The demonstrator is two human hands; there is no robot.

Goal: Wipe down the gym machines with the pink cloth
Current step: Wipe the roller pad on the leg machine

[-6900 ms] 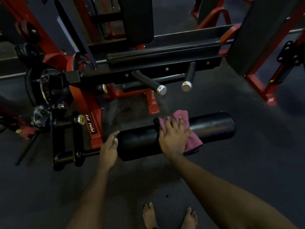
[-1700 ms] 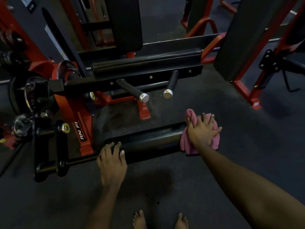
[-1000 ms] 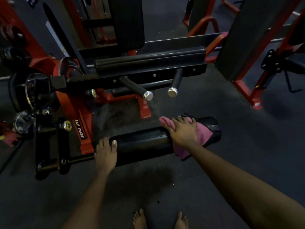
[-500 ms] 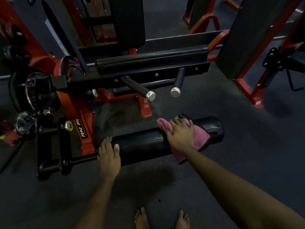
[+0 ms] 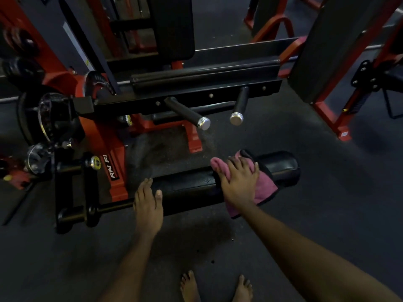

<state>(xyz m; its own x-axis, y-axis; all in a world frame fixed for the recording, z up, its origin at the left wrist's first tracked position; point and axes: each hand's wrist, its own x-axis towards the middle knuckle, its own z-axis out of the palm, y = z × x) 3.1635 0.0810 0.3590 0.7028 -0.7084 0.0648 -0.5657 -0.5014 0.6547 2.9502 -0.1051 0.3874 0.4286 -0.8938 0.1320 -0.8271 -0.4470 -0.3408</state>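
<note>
The pink cloth (image 5: 265, 188) had slid inward along the roller (image 5: 189, 188) under the flat-fingered right hand (image 5: 238, 184), the left hand (image 5: 148, 208) resting straight-fingered near the "RN FI" label (image 5: 108, 166).

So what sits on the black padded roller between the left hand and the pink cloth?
Nothing: in the head view the black padded roller is bare between the left hand and the pink cloth.

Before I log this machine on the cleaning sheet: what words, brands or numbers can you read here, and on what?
"RN FI": white letters on a black label on the red frame; possibly cut off.
White sticker on the grey panel: too blurred to read.
Small pale tag on the red foot at right: too small to read.
</note>
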